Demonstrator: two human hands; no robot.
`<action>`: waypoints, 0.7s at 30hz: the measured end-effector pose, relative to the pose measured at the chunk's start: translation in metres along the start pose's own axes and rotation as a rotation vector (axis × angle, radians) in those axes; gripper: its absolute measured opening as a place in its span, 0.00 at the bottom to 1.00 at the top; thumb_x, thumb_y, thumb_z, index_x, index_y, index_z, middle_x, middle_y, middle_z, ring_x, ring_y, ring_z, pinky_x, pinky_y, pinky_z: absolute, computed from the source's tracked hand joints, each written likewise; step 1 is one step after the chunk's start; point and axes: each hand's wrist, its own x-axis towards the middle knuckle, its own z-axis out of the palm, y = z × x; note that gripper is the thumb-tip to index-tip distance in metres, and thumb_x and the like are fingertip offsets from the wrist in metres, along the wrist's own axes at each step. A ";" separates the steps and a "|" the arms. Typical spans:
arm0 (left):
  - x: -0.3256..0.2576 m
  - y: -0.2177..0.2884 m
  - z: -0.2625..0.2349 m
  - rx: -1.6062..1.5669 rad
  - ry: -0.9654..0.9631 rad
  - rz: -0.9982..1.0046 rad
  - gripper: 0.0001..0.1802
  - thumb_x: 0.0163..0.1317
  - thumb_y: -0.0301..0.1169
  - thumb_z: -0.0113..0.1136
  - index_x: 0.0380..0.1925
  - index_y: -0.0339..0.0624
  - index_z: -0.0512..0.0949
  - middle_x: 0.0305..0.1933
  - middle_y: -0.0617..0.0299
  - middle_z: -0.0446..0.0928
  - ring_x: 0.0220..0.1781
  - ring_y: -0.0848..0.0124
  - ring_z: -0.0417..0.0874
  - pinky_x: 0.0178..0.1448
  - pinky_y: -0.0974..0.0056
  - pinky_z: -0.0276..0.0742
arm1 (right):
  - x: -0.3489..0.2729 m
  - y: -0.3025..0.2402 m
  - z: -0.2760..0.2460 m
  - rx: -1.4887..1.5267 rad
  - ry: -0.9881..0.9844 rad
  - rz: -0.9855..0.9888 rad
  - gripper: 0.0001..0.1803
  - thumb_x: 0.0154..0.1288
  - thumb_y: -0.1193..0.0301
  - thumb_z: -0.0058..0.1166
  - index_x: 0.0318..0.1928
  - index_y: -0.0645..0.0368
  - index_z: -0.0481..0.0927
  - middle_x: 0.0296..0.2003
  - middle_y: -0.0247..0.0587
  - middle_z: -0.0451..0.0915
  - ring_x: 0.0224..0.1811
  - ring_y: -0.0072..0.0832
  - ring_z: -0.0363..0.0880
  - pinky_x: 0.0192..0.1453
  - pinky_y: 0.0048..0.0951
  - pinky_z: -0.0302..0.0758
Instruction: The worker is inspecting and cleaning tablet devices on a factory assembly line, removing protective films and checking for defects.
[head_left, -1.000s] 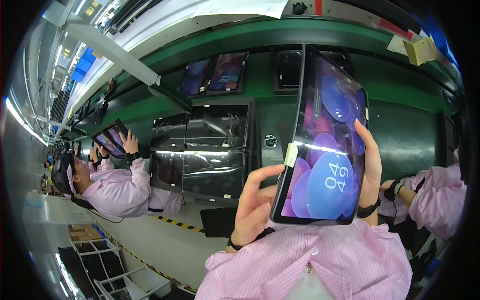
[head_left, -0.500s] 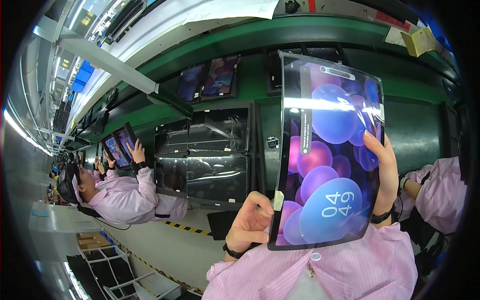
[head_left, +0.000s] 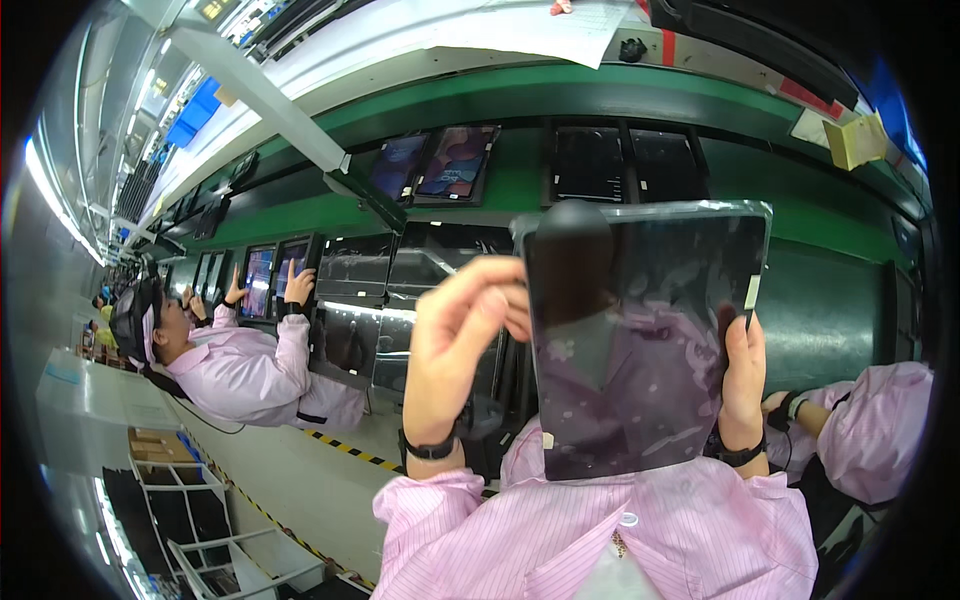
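A tablet [head_left: 640, 350] is held upright in front of my chest, its dark glossy face toward me, reflecting pink cloth. Whether this is an unlit screen or the back, I cannot tell. Clear film sticks out along its top edge, and small pale tabs sit at its right edge and lower left. My right hand [head_left: 742, 375] grips the right edge, thumb in front and the other fingers hidden behind. Beside the left edge, my left hand [head_left: 460, 335] is raised with curled fingers, thumb close to them. Their tips meet the tablet's edge; anything pinched there is hidden.
Several film-covered dark tablets [head_left: 345, 265] lie left on the green bench. Two lit tablets [head_left: 455, 165] and two dark tablets [head_left: 588, 165] lie farther back. A co-worker [head_left: 240, 370] handles tablets at left; another person's sleeve [head_left: 880, 430] is at right. A metal post [head_left: 270, 100] rises at left.
The lit screen with bubble shapes no longer shows; a dark face is toward me. The tablet sits lower. My left hand has risen along its left edge, and my right hand now grips lower.
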 end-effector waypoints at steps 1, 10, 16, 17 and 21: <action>0.004 0.006 -0.001 0.057 0.071 0.039 0.12 0.64 0.28 0.48 0.39 0.28 0.74 0.27 0.60 0.76 0.28 0.75 0.78 0.34 0.74 0.71 | -0.003 0.000 0.002 -0.001 -0.013 -0.004 0.16 0.66 0.60 0.49 0.43 0.61 0.72 0.33 0.24 0.70 0.36 0.12 0.63 0.42 0.18 0.62; -0.007 0.023 0.010 0.466 0.108 0.379 0.09 0.59 0.24 0.51 0.26 0.29 0.78 0.18 0.58 0.73 0.18 0.74 0.73 0.24 0.72 0.68 | -0.002 0.000 0.005 -0.033 -0.108 -0.188 0.19 0.65 0.62 0.50 0.47 0.67 0.70 0.33 0.30 0.73 0.31 0.16 0.67 0.37 0.17 0.64; -0.018 0.007 0.059 0.391 -0.510 0.651 0.03 0.46 0.17 0.61 0.23 0.29 0.78 0.22 0.53 0.78 0.23 0.64 0.82 0.27 0.67 0.78 | 0.056 0.036 0.043 0.619 -0.291 -0.016 0.25 0.71 0.54 0.30 0.21 0.56 0.66 0.14 0.38 0.66 0.16 0.26 0.66 0.27 0.23 0.67; -0.018 0.006 0.071 0.426 -0.560 0.527 0.00 0.47 0.17 0.58 0.21 0.29 0.77 0.21 0.52 0.77 0.21 0.66 0.81 0.26 0.69 0.77 | 0.068 0.043 0.043 0.670 -0.517 -0.079 0.28 0.71 0.52 0.26 0.17 0.54 0.63 0.11 0.39 0.64 0.15 0.29 0.65 0.25 0.24 0.66; -0.019 -0.034 0.074 0.364 -0.166 0.206 0.10 0.54 0.17 0.48 0.16 0.32 0.75 0.17 0.59 0.76 0.15 0.77 0.76 0.19 0.75 0.69 | 0.083 0.049 0.044 0.939 -0.696 -0.010 0.34 0.73 0.55 0.15 0.11 0.53 0.63 0.08 0.41 0.64 0.14 0.32 0.65 0.25 0.27 0.65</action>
